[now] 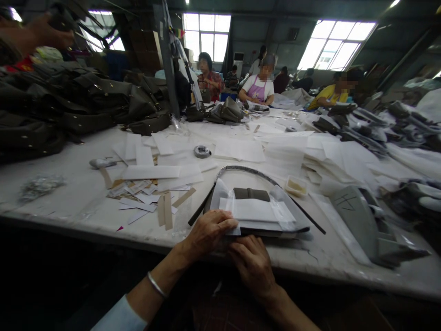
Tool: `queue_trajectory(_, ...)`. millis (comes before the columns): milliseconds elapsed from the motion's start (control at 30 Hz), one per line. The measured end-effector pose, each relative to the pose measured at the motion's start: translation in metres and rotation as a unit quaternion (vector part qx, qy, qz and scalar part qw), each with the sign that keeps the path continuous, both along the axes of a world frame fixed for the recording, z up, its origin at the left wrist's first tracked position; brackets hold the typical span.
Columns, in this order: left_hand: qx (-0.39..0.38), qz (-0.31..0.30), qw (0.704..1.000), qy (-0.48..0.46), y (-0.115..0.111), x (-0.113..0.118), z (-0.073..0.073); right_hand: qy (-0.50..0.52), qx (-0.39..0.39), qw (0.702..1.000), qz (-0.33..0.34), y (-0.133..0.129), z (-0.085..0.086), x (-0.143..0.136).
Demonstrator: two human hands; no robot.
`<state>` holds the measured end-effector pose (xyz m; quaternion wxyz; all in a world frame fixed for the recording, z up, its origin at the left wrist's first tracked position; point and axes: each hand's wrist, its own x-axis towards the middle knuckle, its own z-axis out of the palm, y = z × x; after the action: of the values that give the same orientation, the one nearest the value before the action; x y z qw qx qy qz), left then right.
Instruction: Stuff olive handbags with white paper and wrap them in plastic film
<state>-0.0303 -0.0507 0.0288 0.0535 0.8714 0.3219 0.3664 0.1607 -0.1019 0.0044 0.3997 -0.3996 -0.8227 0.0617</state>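
Observation:
A dark bag [275, 233] lies at the table's front edge, with white paper sheets [253, 211] and clear film over it. A wrapped handle arches behind the bag, and a dark olive strap piece [251, 194] lies across its top. My left hand [212, 228] has its fingers curled together on the bag's near left corner, at a small piece of white paper. Just right of it and lower, my right hand [253, 262] is curled at the bag's near edge, its fingertips partly hidden.
Dark bags [79, 101] are heaped at the left. Paper strips and cards [141, 191], a tape roll [202, 151] and a small dish [296, 186] lie on the table [93, 230]. A grey bag [354, 220] is at right. Several people work beyond.

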Motion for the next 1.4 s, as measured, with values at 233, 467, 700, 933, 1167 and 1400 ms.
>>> queue_trajectory(233, 0.000, -0.007, 1.000, -0.015, 0.003, -0.002, -0.001, 0.067, -0.020, 0.997, 0.028, 0.002, 0.004, 0.004)
queue_trajectory(467, -0.010, 0.001, 0.999, -0.036, 0.006, -0.001, -0.001, 0.040, -0.014, 0.993, 0.109, -0.005, 0.015, 0.013)
queue_trajectory(700, -0.027, 0.003, 0.999, -0.044, 0.008, 0.000, -0.003, 0.059, -0.072, 0.988, 0.126, -0.014, 0.026, 0.011)
queue_trajectory(933, -0.010, 0.011, 0.999, -0.039, 0.005, 0.001, -0.004, 0.318, -0.432, 0.842, -0.054, -0.031, 0.010, -0.004)
queue_trajectory(1167, 0.031, 0.003, 1.000, 0.002, 0.005, -0.002, -0.006, 0.448, -0.632, 0.631, -0.038, -0.040, 0.011, 0.005)
queue_trajectory(1400, 0.032, 0.009, 0.999, -0.007, 0.005, -0.001, -0.007, 0.124, -0.335, 0.934, 0.025, -0.039, 0.008, 0.026)
